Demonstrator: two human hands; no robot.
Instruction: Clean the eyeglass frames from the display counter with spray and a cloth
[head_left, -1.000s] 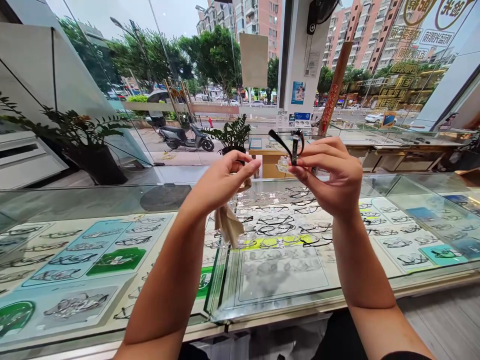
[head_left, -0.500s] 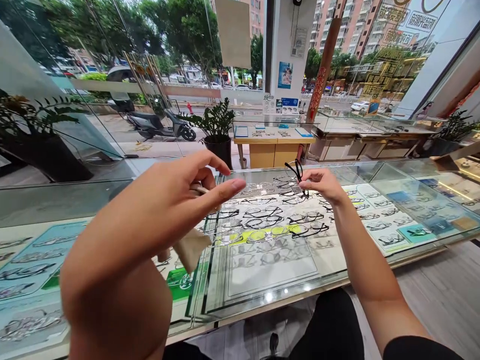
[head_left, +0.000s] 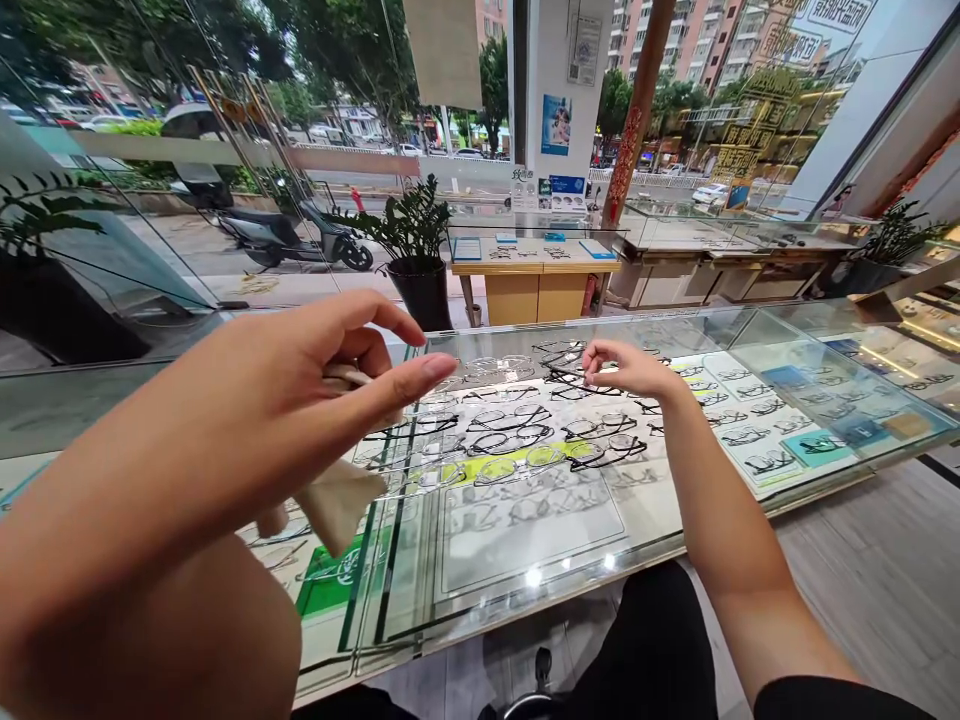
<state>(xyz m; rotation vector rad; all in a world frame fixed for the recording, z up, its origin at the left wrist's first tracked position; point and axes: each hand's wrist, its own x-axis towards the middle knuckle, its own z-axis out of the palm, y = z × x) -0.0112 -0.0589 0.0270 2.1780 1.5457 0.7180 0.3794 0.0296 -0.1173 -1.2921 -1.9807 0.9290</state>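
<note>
My left hand (head_left: 322, 375) is raised over the left part of the glass counter, its fingers curled round a beige cloth (head_left: 341, 505) that hangs below the palm. Thumb and forefinger stand apart at the front. At the far side of the counter, my right hand (head_left: 626, 368) pinches a pair of black-framed eyeglasses (head_left: 568, 378) low at the glass top. The fingers partly hide this pair, and other eyeglasses are close around it. Rows of eyeglasses (head_left: 510, 437) spread between my two hands, several with dark frames.
The glass display counter (head_left: 525, 590) runs across in front of me, with more eyeglasses (head_left: 772, 462) to the right. A green card (head_left: 341, 570) shows through the glass at left. Beyond are a potted plant (head_left: 416, 250), a small display table (head_left: 517, 290) and large windows.
My right hand has lowered the black-framed eyeglasses from above the counter to the glass top. The left hand still holds the cloth. The view has shifted slightly.
</note>
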